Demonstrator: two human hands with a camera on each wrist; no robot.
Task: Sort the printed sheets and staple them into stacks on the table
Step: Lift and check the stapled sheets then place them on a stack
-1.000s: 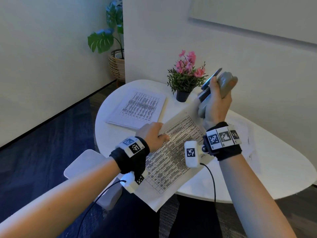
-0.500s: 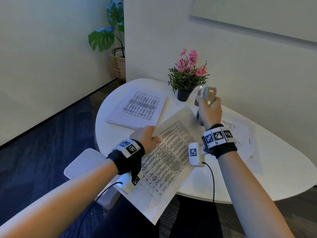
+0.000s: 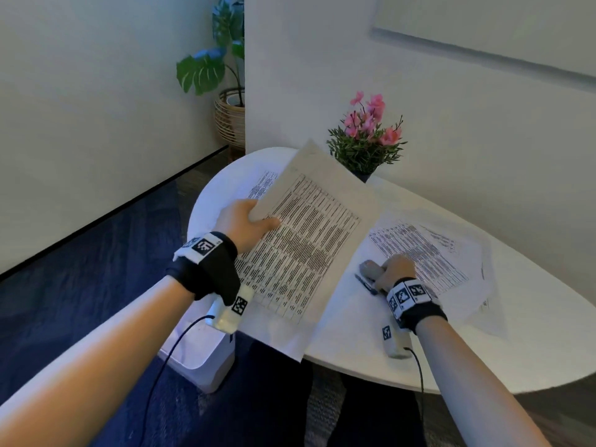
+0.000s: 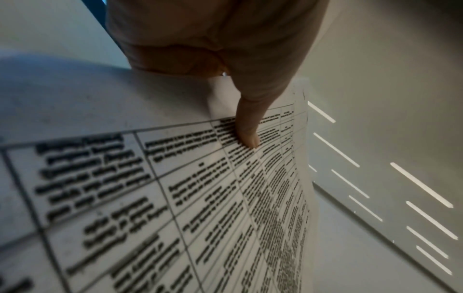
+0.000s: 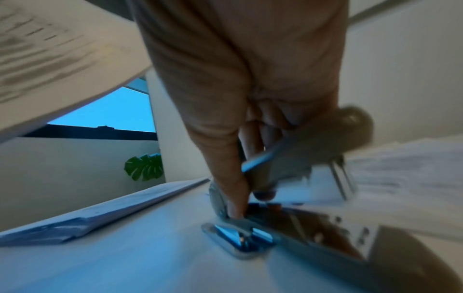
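Observation:
My left hand (image 3: pixel 248 221) pinches a stack of printed table sheets (image 3: pixel 309 240) at its left edge and holds it lifted and tilted above the white table (image 3: pixel 532 350); in the left wrist view the thumb (image 4: pixel 248 126) lies on the printed sheets (image 4: pixel 200 198). My right hand (image 3: pixel 395 272) grips the grey stapler (image 3: pixel 371 269) low on the table, at the near edge of a loose pile of printed sheets (image 3: pixel 429 253). In the right wrist view the stapler (image 5: pixel 300 162) is blurred, its metal base (image 5: pixel 240 237) on the tabletop.
A pot of pink flowers (image 3: pixel 367 140) stands at the table's far side by the wall. Another printed stack (image 3: pixel 263 183) lies at the far left, mostly hidden by the lifted sheets. A white bin (image 3: pixel 203 359) sits on the floor left of the table.
My left hand has picked the sheets off the table and raised them leftwards. My right hand has brought the stapler down from the air onto the table by the loose pile.

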